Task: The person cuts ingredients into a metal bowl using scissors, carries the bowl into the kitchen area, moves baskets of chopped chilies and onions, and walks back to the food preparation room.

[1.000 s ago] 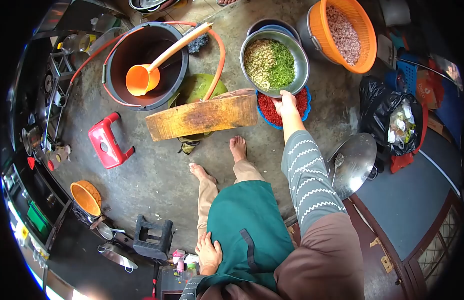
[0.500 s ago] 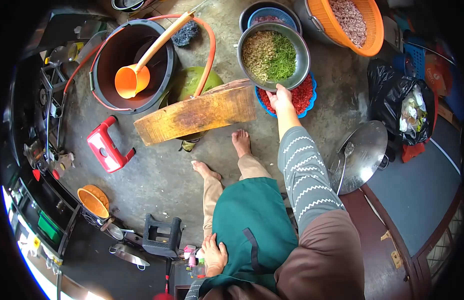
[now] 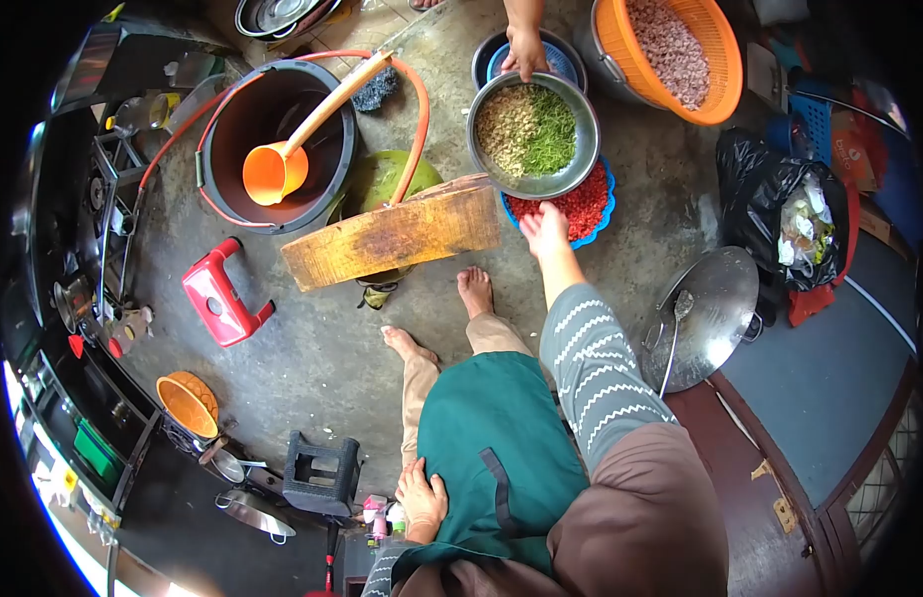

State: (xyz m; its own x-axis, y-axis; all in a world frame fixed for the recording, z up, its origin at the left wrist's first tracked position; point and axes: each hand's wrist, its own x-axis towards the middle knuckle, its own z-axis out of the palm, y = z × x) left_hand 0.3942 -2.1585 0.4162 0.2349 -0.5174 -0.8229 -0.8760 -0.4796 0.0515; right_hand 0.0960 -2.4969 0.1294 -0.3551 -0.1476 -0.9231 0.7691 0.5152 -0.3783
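Observation:
A metal bowl [image 3: 534, 179] holds chopped brown bits [image 3: 506, 124] on one side and shredded green leaves [image 3: 553, 137] on the other. Another person's hand [image 3: 526, 52] grips its far rim. My right hand [image 3: 547, 231] is stretched out at the near rim, fingers apart and holding nothing; whether a fingertip still touches the bowl I cannot tell. Under and beside the bowl, a blue basket [image 3: 609, 214] of chopped red pieces [image 3: 573, 211] is partly covered. My left hand [image 3: 421, 500] lies flat on my thigh beside the green apron [image 3: 491, 428], fingers spread.
A thick wooden board [image 3: 392, 234] leans over a green gas cylinder [image 3: 382, 179]. Left stand a black bucket [image 3: 212, 149] with an orange dipper [image 3: 275, 174] and a red stool [image 3: 222, 294]. Right are an orange colander [image 3: 728, 60], a black bag [image 3: 750, 189] and a wok [image 3: 715, 318].
The other person's arm has come in from the top and taken hold of the bowl's far rim. My right hand has let go of the near rim and drawn back slightly.

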